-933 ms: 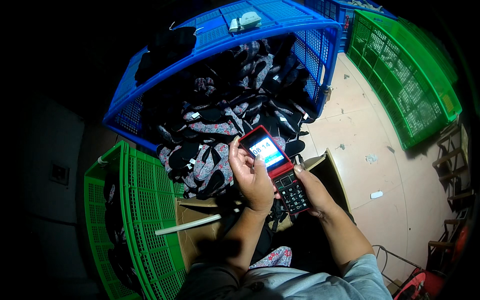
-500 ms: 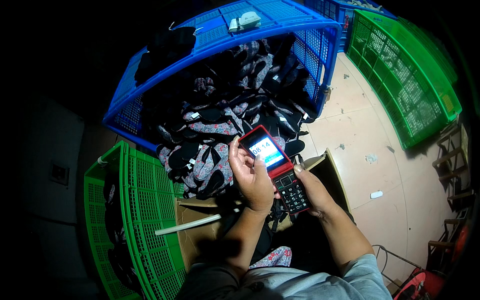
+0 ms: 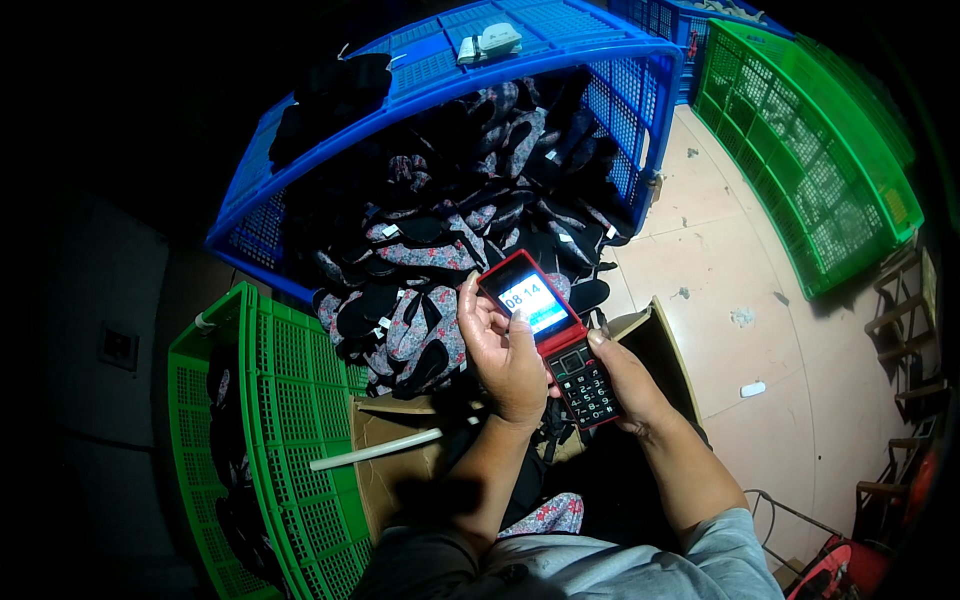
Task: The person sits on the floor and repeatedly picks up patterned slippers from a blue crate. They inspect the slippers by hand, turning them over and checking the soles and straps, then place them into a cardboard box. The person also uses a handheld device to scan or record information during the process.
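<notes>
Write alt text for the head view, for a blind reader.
A person's left hand and right hand hold an open red flip phone, its screen lit. Beyond it, black and floral cloth pieces spill from the open side of a blue crate; green crates show at left and upper right.

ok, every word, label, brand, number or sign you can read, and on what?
Phone, screen: large dark digits on white, legible; not copied here.
Screen, blue strip: too small to read.
Keypad: pale characters on dark keys, some legible; not copied here.
White tags in the pile: too small to read, if printed at all.
</notes>
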Tool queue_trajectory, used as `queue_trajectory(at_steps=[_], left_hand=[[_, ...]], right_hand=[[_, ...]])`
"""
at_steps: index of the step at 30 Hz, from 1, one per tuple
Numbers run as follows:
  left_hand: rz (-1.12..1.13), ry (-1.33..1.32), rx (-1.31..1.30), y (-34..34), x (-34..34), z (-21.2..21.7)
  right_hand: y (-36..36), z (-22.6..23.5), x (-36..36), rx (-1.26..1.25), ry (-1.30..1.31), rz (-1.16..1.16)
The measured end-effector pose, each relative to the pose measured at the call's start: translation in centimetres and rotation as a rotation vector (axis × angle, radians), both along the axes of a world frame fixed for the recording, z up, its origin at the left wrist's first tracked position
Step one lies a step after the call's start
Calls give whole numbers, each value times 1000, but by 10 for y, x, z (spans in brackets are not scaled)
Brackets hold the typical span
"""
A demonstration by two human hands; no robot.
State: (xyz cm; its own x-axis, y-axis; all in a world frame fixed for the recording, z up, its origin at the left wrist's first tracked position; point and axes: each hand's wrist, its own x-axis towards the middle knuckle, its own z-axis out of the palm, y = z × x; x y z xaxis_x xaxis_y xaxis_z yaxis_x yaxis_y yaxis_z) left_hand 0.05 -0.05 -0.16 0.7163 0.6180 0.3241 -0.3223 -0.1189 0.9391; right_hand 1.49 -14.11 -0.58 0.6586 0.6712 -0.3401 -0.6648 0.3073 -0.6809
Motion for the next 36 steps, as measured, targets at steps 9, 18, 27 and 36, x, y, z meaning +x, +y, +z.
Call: queue_trajectory(at_steps=[9, 18, 27, 36], left_hand=[[-12, 9, -13, 0, -2, 0], [-1, 19, 0, 1, -1, -3], [-14, 8, -14, 1, -1, -4], [-29, -4, -14, 1, -1, -3]], right_hand=[[0, -2, 0, 7, -16, 3], [0, -1, 0, -4, -4, 6], [0, -3, 1, 6, -5, 2], [-1, 1, 1, -9, -2, 4]])
